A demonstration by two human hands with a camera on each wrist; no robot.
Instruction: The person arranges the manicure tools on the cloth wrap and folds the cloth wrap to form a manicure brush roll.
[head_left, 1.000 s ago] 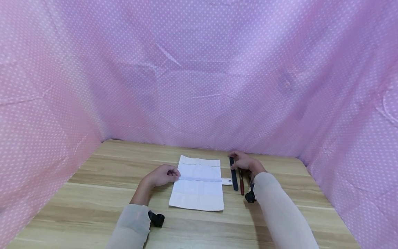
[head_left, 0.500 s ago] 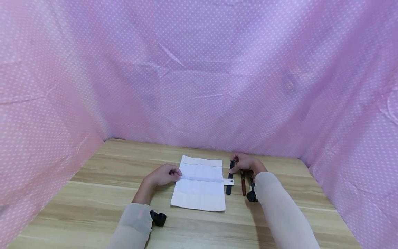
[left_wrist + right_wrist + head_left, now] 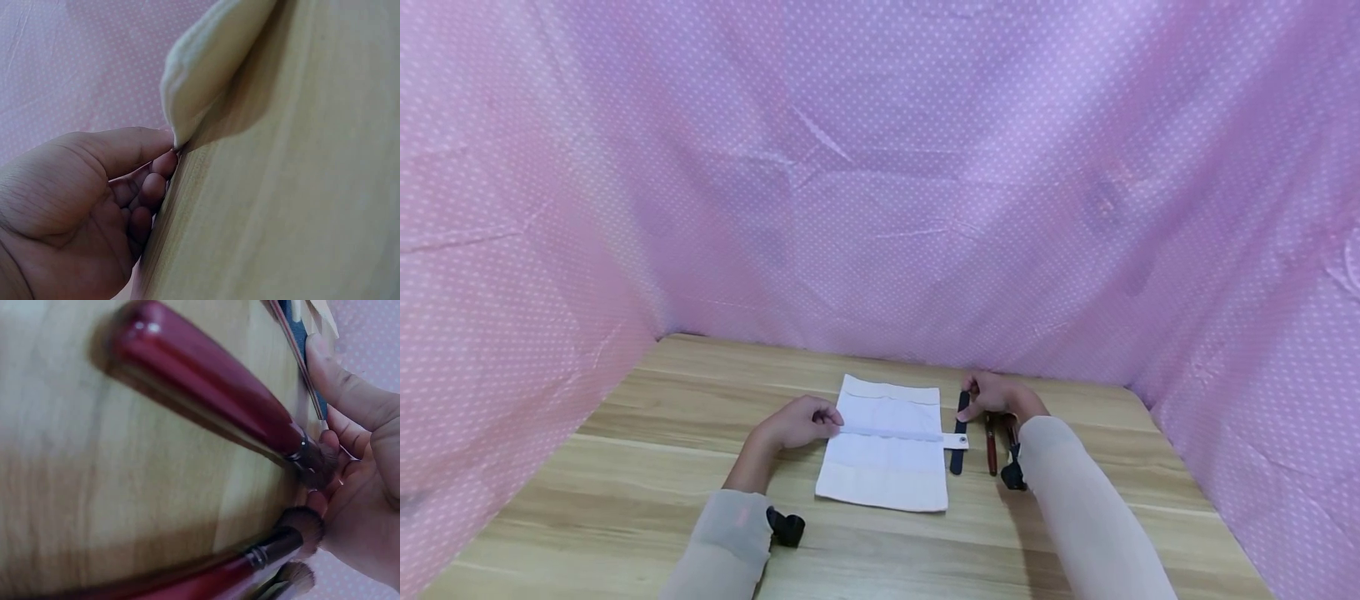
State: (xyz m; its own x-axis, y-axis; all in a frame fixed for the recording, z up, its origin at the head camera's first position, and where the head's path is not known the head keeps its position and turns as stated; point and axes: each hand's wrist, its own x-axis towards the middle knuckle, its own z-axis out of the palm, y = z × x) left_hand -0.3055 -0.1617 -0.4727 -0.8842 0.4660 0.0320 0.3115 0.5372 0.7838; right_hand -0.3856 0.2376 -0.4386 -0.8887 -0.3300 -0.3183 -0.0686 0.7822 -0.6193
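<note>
A white cloth roll-up pouch lies unrolled on the table, its snap strap out to the right. My left hand pinches its left edge, which lifts in the left wrist view between thumb and fingers. On the other side, my right hand holds a dark flat nail file by its far end. The strap's end overlaps the file. Beneath the right hand lie makeup brushes with glossy red handles and brown bristles; their bristle ends are close to its fingers.
The wooden table carries everything. A pink dotted curtain hangs along its back and sides. A small black camera is on the left wrist, another on the right, beside the brushes.
The nail file has shifted left in my right hand, its near end swinging in under the strap. The left hand still holds the pouch's edge, and the brushes have stayed put.
</note>
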